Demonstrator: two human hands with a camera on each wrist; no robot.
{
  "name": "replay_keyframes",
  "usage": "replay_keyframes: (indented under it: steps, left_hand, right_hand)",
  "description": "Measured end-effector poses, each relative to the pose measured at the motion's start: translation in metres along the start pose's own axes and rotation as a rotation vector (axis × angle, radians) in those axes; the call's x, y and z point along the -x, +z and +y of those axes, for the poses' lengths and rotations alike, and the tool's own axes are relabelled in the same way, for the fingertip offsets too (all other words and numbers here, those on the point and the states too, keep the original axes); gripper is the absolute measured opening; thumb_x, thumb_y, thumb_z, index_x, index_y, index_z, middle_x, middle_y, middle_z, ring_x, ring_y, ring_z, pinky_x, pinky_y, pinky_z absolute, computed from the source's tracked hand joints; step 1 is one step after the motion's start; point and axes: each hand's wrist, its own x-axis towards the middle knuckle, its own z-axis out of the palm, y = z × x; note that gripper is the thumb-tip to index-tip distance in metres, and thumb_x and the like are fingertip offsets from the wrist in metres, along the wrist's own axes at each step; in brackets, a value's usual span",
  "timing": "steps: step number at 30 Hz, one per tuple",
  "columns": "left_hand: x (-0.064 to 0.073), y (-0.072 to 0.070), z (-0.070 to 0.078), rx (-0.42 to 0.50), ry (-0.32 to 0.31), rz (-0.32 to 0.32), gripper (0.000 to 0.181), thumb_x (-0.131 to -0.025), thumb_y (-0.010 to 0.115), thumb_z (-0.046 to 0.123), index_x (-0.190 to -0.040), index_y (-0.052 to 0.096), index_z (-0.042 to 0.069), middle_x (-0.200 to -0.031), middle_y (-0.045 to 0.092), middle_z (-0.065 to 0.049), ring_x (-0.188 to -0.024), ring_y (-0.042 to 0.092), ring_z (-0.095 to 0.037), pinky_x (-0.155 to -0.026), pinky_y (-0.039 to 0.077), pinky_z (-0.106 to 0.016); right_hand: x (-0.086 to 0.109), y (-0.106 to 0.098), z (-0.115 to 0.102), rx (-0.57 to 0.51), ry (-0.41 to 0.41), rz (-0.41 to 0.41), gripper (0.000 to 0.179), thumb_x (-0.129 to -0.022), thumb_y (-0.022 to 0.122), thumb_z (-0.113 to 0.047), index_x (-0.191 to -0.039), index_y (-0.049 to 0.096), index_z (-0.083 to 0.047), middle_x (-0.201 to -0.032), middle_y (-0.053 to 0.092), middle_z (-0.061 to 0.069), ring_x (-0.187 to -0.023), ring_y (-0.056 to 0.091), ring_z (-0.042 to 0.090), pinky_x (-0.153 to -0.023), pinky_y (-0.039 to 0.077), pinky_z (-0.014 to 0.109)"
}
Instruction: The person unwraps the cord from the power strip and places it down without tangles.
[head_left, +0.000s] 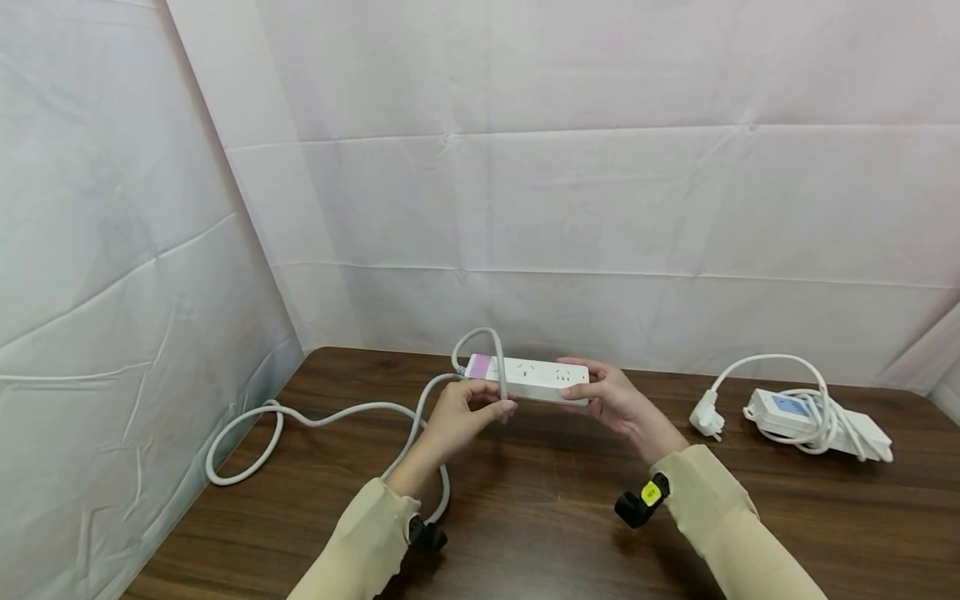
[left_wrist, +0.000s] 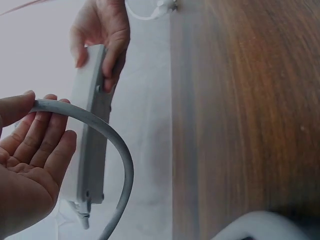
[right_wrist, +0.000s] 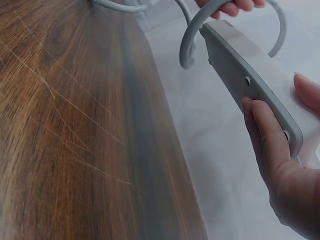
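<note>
My right hand (head_left: 617, 402) grips the right end of a white power strip (head_left: 534, 377), thumb on the socket face and fingers behind it. The strip has a purple patch (head_left: 480, 366) at its left end and is held up off the table. My left hand (head_left: 461, 417) pinches the strip's grey cable (head_left: 501, 367) between thumb and fingertips, in front of the strip. From the strip's left end the cable arches up in a loop to that pinch. In the left wrist view the pinched cable (left_wrist: 112, 132) bows past the strip's underside (left_wrist: 92, 135).
The rest of the grey cable (head_left: 360, 408) trails in loops over the wooden table (head_left: 540, 533) to the left. A second power strip (head_left: 862, 429), wrapped in its white cord, lies at the right beside its plug (head_left: 707, 415). White cloth (head_left: 525, 208) hangs behind.
</note>
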Motion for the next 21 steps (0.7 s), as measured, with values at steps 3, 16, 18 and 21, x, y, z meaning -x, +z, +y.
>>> replay_keyframes:
  steps: [3,16,18,21]
  left_hand:
    - [-0.003,-0.002,-0.010,0.024,-0.010,0.021,0.019,-0.083,0.066,0.009,-0.094,0.066,-0.007,-0.085,0.068,-0.017,-0.075,0.061,-0.016,-0.064,0.047,-0.020]
    - [-0.004,-0.020,-0.008,0.076,-0.023,0.113,0.020,-0.085,0.063,0.007,-0.098,0.064,-0.009,-0.086,0.068,-0.019,-0.080,0.065,-0.014,-0.074,0.051,-0.033]
    - [-0.003,-0.023,-0.009,0.088,-0.033,0.130,0.021,-0.085,0.063,0.007,-0.099,0.064,-0.008,-0.086,0.068,-0.019,-0.078,0.064,-0.010,-0.074,0.052,-0.034]
    - [-0.003,-0.029,-0.012,0.127,-0.052,0.155,0.022,-0.085,0.061,0.005,-0.101,0.063,-0.010,-0.087,0.068,-0.020,-0.076,0.064,-0.007,-0.075,0.052,-0.033]
  right_hand:
    - [0.000,-0.001,0.001,0.005,-0.002,-0.008,0.074,-0.075,0.057,0.015,-0.138,0.018,0.014,-0.105,0.049,0.006,-0.085,0.059,0.013,-0.077,0.052,0.034]
    - [0.001,-0.005,0.007,0.026,0.002,-0.004,0.069,-0.075,0.060,0.014,-0.135,0.026,0.013,-0.106,0.050,0.006,-0.087,0.059,0.013,-0.076,0.053,0.033]
    - [0.001,-0.005,0.007,0.033,0.004,-0.003,0.068,-0.075,0.060,0.014,-0.135,0.028,0.012,-0.105,0.050,0.006,-0.087,0.059,0.013,-0.076,0.053,0.033]
    - [0.002,-0.005,0.009,0.039,0.009,0.000,0.065,-0.075,0.061,0.013,-0.133,0.031,0.012,-0.104,0.051,0.006,-0.086,0.059,0.013,-0.077,0.052,0.034]
